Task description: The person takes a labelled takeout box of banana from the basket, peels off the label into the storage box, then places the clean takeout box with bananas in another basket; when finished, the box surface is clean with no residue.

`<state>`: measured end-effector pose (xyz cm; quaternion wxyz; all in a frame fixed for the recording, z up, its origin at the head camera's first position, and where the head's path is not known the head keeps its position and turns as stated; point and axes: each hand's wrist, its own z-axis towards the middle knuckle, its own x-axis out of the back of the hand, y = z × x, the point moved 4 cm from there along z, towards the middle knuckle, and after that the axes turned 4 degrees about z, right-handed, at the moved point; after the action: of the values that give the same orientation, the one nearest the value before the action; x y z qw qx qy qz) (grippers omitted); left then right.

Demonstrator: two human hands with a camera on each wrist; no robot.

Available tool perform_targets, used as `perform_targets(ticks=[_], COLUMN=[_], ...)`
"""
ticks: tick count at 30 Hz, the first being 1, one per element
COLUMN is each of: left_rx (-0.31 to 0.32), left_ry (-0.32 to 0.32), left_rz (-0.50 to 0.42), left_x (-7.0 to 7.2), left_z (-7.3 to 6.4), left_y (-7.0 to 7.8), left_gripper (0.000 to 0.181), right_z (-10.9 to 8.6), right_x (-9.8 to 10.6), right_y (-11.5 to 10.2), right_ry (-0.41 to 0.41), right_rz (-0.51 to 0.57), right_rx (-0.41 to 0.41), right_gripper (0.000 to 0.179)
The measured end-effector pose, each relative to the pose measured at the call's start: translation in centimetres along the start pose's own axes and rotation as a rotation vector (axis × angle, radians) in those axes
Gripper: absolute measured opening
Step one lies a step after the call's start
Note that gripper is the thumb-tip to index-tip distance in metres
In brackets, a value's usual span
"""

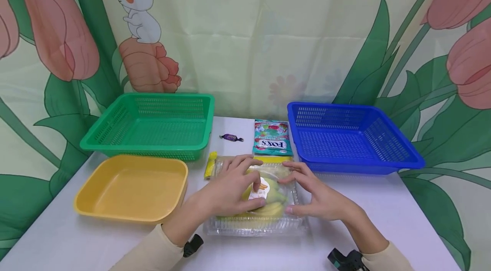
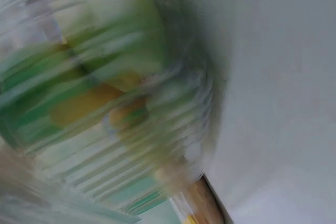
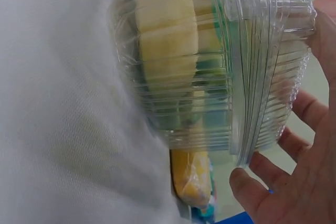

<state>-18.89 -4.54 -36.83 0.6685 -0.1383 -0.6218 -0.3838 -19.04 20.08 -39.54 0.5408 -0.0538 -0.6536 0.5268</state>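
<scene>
A clear plastic clamshell box (image 1: 255, 229) stands shut on the white table, with yellow-green fruit (image 1: 275, 195) inside and a round white label (image 1: 261, 188) on its lid. My left hand (image 1: 234, 190) lies over the lid's left half, fingers spread and bent. On the right side, my right hand (image 1: 320, 198) has its fingertips at the lid's edge and its thumb near the front right. The right wrist view shows that hand's fingers (image 3: 310, 111) beside the box's ribbed wall. The left wrist view is badly blurred. Behind the box lies a yellow packet (image 1: 210, 164), mostly hidden.
A green basket (image 1: 149, 151) stands back left, with a yellow tray (image 1: 130, 218) in front of it. At the back right is a blue basket (image 1: 360, 168). Between the baskets lie a purple wrapped candy (image 1: 231, 137) and a teal FOX'S candy bag (image 1: 272, 136).
</scene>
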Motion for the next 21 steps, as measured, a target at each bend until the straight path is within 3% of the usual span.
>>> perform_targets(ticks=[5, 21], left_rx=[0.008, -0.078], left_ry=[-0.012, 0.0], left_rz=[-0.007, -0.038], left_x=[-0.2, -0.48], left_z=[-0.04, -0.05], left_y=[0.0, 0.1], left_gripper=[0.027, 0.02], right_z=[0.13, 0.05], right_x=[-0.1, -0.04], right_y=[0.08, -0.14], right_ry=[0.0, -0.004], right_rz=[-0.018, -0.019], right_rx=[0.011, 0.022], right_gripper=[0.053, 0.053])
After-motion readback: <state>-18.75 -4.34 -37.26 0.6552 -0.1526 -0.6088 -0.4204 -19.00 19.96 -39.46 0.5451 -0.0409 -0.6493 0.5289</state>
